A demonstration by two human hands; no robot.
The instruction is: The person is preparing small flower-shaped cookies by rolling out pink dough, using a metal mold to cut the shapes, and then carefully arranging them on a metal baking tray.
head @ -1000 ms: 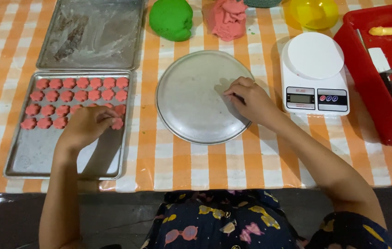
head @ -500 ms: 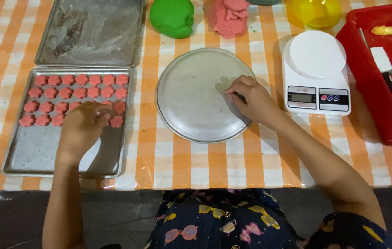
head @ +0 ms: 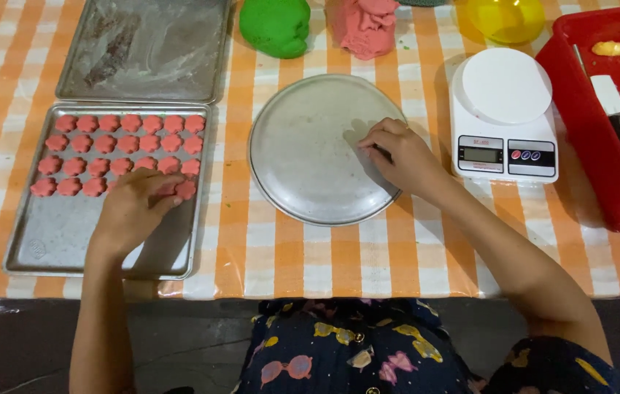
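My left hand [head: 133, 209] rests over the lower rectangular metal tray [head: 55, 237], fingers curled onto the bottom row of pink flower-shaped dough pieces [head: 122, 144]; fingertips touch a piece next to the last one [head: 185, 190]. My right hand [head: 400, 157] lies on the right side of the round metal plate [head: 303, 157], fingers bent with the tips pressed on its surface; whether it holds something small is hidden.
A floured tray [head: 142, 47] sits behind the first. Green dough [head: 275, 25] and pink dough [head: 365, 25] lumps lie at the back, with a yellow bowl [head: 503, 18]. A white kitchen scale [head: 503, 113] and a red bin [head: 591, 124] of tools stand right.
My left hand slid down and slightly right along the bottom row of pink pieces. My right hand stayed on the round plate.
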